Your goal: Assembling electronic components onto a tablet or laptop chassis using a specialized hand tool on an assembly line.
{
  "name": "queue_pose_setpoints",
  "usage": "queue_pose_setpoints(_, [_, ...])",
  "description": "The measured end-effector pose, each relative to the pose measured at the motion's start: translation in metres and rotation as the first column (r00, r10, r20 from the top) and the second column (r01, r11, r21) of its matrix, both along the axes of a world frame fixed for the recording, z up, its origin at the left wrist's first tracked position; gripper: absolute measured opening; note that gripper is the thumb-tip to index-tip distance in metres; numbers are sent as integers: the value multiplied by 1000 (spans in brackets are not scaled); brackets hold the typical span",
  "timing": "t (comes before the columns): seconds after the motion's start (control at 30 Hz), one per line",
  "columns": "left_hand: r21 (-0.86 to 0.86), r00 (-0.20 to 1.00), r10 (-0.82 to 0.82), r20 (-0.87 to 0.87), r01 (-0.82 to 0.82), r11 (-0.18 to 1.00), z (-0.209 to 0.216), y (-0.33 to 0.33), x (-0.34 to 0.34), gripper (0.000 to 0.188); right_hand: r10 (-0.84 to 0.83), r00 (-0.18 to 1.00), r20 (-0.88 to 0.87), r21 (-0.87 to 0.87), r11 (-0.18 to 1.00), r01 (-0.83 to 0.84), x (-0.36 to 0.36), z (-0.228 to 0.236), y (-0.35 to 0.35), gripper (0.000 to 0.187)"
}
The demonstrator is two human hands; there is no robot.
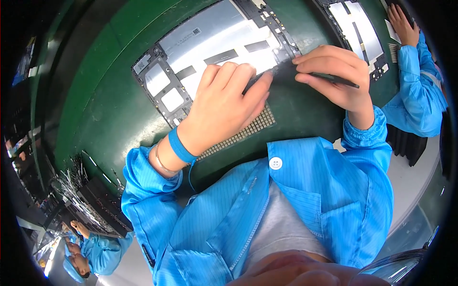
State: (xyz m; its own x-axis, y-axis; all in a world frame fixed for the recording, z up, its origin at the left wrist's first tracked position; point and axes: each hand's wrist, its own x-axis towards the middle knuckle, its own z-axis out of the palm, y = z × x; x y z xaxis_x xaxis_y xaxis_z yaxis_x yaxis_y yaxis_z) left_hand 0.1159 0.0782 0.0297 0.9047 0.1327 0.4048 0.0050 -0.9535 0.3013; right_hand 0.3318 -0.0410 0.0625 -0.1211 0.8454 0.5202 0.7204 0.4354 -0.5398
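A tablet-sized device housing (205,35), silver in the middle with a black frame and small parts along its edges, lies tilted on the green work surface. My left hand (224,95) rests over its near edge. Its fingers are curled and the thumb and forefinger close together at the frame; what they pinch, if anything, is hidden. At the housing's right corner, my right hand (338,76) grips a slim black tweezer-like tool (336,81) between thumb and fingers. Under my left hand lies a sheet with rows of small tan squares (257,123).
Another similar housing (355,28) lies at the far right. Beyond it a co-worker's hand (404,26) rests near pale strips (393,52). At the left stands a dark rack of thin parts (95,200), with another person (93,255) behind. A blue wrist strap (181,145) circles my left wrist, with a cord.
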Motion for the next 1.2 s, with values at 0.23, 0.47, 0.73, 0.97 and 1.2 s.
queue_pose_setpoints(0.23, [1, 1000, -10, 25, 10, 1000, 1, -1, -3, 36, 31, 998, -50, -58, 998, -33, -3, -3, 0, 16])
queue_pose_setpoints(0.47, [164, 1000, 0, 28, -4, 986, 42, -6, -16, 31, -76, 964, -255, -123, 991, 45, 6, -2, -2, 17])
queue_pose_setpoints(0.73, [-79, 965, 37, -259, -59, 995, 38, -53, -74, 35, -156, 823, -546, -482, 862, -156, -24, -22, -15, 14])
queue_pose_setpoints(0.97, [67, 964, 145, -224, -133, 989, 7, -69, -60, 55, -308, 681, -664, -541, 826, -155, -30, -41, -29, 16])
queue_pose_setpoints(1.2, [134, 957, 207, -203, -182, 974, 0, -76, -62, 48, -310, 637, -705, -554, 802, -223, -37, -43, -35, 16])
